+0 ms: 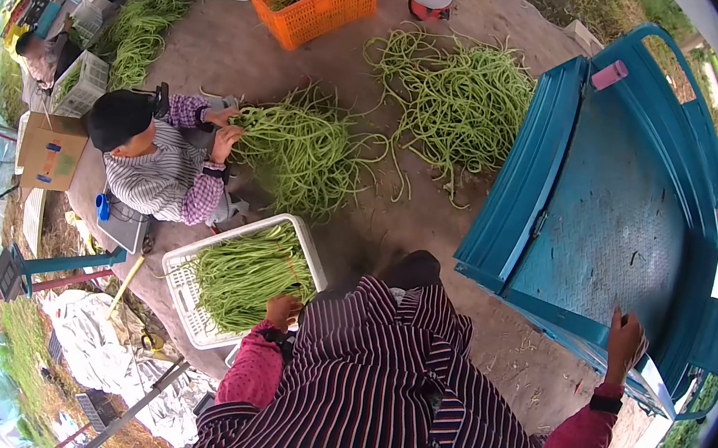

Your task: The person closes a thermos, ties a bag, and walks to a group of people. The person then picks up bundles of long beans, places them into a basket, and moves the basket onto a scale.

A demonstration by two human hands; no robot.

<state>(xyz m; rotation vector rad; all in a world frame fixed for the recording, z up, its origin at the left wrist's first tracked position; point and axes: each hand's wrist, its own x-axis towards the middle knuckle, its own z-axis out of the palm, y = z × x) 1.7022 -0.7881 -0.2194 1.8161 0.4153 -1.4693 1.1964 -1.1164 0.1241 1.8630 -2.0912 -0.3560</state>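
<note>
Far left, on the ground: cardboard box (50, 149). Beside it, seated person in a striped shirt (152, 174), both hands in a loose bean pile (305, 153). Below that, white crate (180, 287) filled with long beans (248, 273). At the crate's near right corner, left hand (282, 310), fingers curled, touching rim and beans; cannot tell which is clasped. At top, orange crate (319, 10) with beans inside. Further right, second bean heap (466, 102), just left of the blue cart (617, 194). On the cart's near edge, right hand (624, 342), fingers bent onto the bed; firmness of hold cannot be told.
</note>
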